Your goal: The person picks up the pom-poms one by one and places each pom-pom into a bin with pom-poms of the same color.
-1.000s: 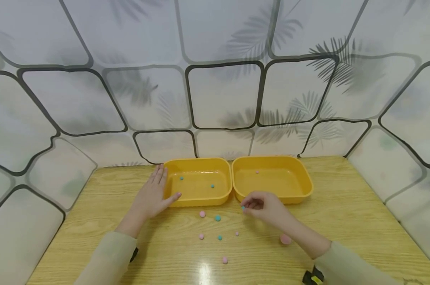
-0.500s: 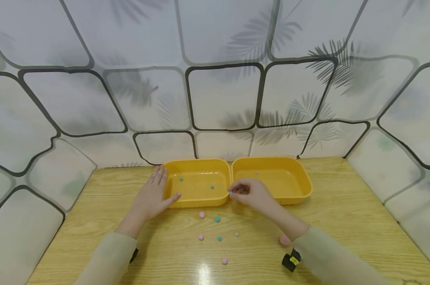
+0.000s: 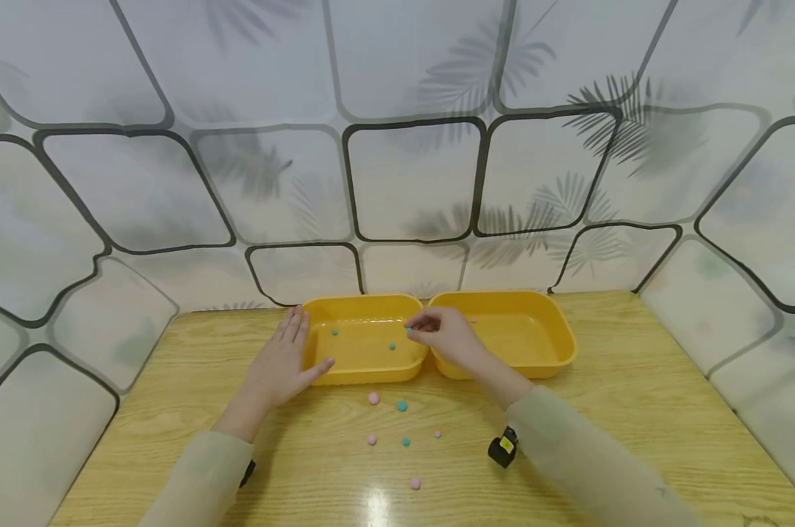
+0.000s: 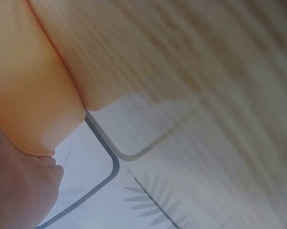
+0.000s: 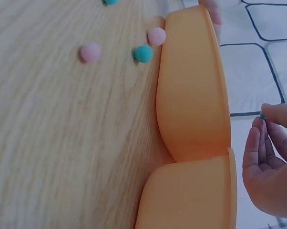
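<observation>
A small teal ball [image 5: 263, 115] is pinched between the thumb and fingertips of my right hand [image 3: 452, 338], which hovers over the right end of the left yellow tray [image 3: 364, 376]. My left hand [image 3: 281, 366] rests along that tray's left side, fingers straight and thumb over the front rim. Two teal balls lie inside this tray, one toward the left [image 3: 334, 332] and another nearer the middle [image 3: 392, 346]. In the right yellow tray [image 3: 523, 362] sits a pink ball [image 3: 473, 320], partly behind my right hand.
Several pink and teal balls are scattered on the wooden table in front of the trays, among them a pink ball [image 3: 373, 398] and a teal ball [image 3: 402, 406]. The trays stand side by side against a patterned backdrop [image 3: 411, 183]. A black wrist device [image 3: 503, 448] hangs under the right sleeve.
My right hand has moved left and away from me with the teal ball, from before the right tray to over the left one. Its sleeve now hides a larger pink ball. My left hand stays put.
</observation>
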A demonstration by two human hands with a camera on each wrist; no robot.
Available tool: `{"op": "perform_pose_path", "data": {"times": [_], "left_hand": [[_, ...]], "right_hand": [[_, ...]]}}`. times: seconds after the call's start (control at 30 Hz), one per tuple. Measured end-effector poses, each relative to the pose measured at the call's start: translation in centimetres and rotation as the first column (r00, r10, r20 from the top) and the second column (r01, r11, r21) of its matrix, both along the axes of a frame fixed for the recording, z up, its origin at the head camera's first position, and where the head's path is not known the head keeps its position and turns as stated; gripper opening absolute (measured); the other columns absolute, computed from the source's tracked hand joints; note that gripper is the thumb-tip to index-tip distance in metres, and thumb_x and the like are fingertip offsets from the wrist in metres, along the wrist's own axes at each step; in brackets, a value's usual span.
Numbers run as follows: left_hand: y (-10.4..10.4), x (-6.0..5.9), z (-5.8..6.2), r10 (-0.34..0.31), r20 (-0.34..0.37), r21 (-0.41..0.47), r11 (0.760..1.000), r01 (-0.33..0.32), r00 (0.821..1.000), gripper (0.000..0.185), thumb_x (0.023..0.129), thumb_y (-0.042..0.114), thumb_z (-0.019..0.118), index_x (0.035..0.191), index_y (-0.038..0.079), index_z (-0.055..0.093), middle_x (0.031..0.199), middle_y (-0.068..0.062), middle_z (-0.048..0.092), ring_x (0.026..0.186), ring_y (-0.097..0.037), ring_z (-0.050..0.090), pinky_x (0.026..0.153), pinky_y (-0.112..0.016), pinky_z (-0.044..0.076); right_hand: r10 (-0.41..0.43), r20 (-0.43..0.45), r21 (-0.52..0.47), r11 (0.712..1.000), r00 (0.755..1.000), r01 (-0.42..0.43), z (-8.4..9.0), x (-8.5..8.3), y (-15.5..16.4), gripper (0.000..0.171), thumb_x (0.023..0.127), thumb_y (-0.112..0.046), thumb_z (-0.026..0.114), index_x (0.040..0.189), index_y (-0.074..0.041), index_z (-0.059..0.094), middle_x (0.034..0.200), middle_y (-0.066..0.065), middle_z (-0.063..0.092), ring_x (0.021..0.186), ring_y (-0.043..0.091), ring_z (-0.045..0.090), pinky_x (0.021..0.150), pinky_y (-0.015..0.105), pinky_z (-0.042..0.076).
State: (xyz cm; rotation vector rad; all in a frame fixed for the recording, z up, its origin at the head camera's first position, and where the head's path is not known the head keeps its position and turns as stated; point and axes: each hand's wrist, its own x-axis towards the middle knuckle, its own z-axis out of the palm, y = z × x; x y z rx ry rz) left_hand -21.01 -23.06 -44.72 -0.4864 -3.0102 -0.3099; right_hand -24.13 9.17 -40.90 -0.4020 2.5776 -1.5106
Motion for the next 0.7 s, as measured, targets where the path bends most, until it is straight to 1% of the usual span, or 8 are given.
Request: {"op": "perform_pose_path", "data": {"times": [0.2, 0.37, 0.47, 0.6, 0.7], "left_hand": [[0.1, 0.0, 0.1, -0.005, -0.008, 0.01, 1.0, 0.005, 1.0, 0.102, 0.104, 0.059, 0.055, 0.164, -0.014, 0.015, 0.174, -0.032, 0.011, 0.164, -0.047, 0.012, 0.134, -0.058, 0.019], [0.0, 0.1, 0.1, -0.007, -0.016, 0.021, 1.0, 0.007, 1.0, 0.101, 0.104, 0.059, 0.055, 0.163, -0.014, 0.016, 0.174, -0.032, 0.013, 0.163, -0.048, 0.013, 0.133, -0.058, 0.02], [0.0, 0.1, 0.1, -0.004, -0.007, 0.022, 1.0, 0.004, 1.0, 0.102, 0.104, 0.059, 0.055, 0.164, -0.013, 0.016, 0.174, -0.031, 0.011, 0.164, -0.047, 0.012, 0.134, -0.058, 0.02], [-0.1, 0.1, 0.0, -0.001, 0.01, 0.018, 1.0, 0.001, 1.0, 0.102, 0.104, 0.059, 0.055, 0.164, -0.013, 0.014, 0.175, -0.03, 0.009, 0.164, -0.047, 0.01, 0.135, -0.057, 0.018], [-0.1, 0.0, -0.1, -0.001, 0.013, 0.014, 1.0, 0.001, 1.0, 0.102, 0.104, 0.059, 0.055, 0.164, -0.012, 0.013, 0.175, -0.03, 0.009, 0.164, -0.047, 0.01, 0.134, -0.058, 0.018]], "right_hand": [[-0.035, 0.018, 0.0, 0.999, 0.999, 0.035, 0.2, -1.7, -0.9, 0.016, 0.098, -0.011, 0.076, 0.111, -0.002, 0.079, 0.105, 0.012, 0.077, 0.094, 0.019, 0.07, 0.086, 0.03, 0.06], [-0.053, 0.018, -0.007, 0.999, 0.998, 0.054, 0.0, -3.1, -1.6, 0.015, 0.098, -0.01, 0.076, 0.11, -0.001, 0.079, 0.107, 0.015, 0.078, 0.096, 0.023, 0.071, 0.088, 0.032, 0.061], [-0.061, 0.019, -0.009, 0.998, 0.998, 0.062, -0.1, -3.8, -1.8, 0.015, 0.099, -0.009, 0.075, 0.11, 0.0, 0.079, 0.108, 0.016, 0.078, 0.097, 0.026, 0.072, 0.089, 0.033, 0.062], [-0.075, 0.031, -0.001, 0.997, 0.997, 0.075, -0.2, -4.3, -2.0, 0.016, 0.099, -0.009, 0.075, 0.111, 0.0, 0.079, 0.11, 0.016, 0.077, 0.098, 0.026, 0.072, 0.087, 0.03, 0.061], [-0.077, 0.016, 0.009, 0.997, 0.997, 0.076, -0.3, -4.6, -2.2, 0.015, 0.098, -0.008, 0.076, 0.11, 0.0, 0.079, 0.109, 0.017, 0.077, 0.095, 0.025, 0.071, 0.083, 0.027, 0.06]]}}
